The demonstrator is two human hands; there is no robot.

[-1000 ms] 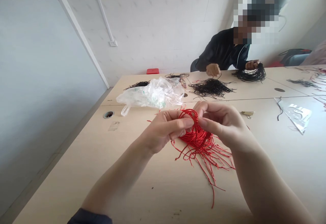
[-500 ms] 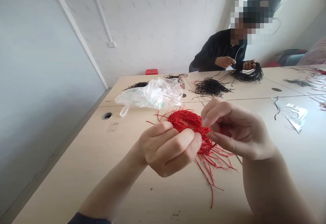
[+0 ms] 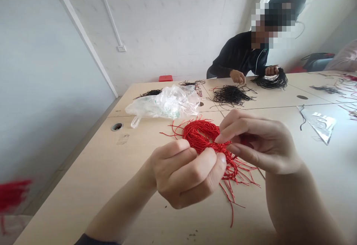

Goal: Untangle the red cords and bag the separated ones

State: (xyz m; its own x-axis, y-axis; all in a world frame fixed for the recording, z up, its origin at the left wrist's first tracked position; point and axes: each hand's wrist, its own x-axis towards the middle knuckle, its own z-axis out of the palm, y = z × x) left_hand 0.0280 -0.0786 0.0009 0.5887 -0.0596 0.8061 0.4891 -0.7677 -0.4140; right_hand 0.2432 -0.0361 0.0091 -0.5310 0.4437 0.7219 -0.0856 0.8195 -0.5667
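Observation:
A looped bundle of red cords (image 3: 202,129) lies on the table just beyond my hands, its loose ends spreading toward the front right. My left hand (image 3: 189,176) is closed, thumb and forefinger pinched at the near side of the red cords. Close beside it, my right hand (image 3: 256,141) has its thumb and fingertips closed on red cord, and a bit of red shows inside its curled fingers. The exact strand in each pinch is hidden by the fingers.
A crumpled clear plastic bag (image 3: 170,102) lies behind the red bundle. Across the table (image 3: 134,185), a person handles black cords (image 3: 270,79) beside a black pile (image 3: 231,95). A clear triangular sheet (image 3: 320,124) lies right. Something red and blurred (image 3: 13,194) shows at the left edge.
My left hand has moved slightly down and right, while my right fingertips have shifted left over the cords. A blurred red thing has appeared at left. The person's hand has lowered toward the black pile.

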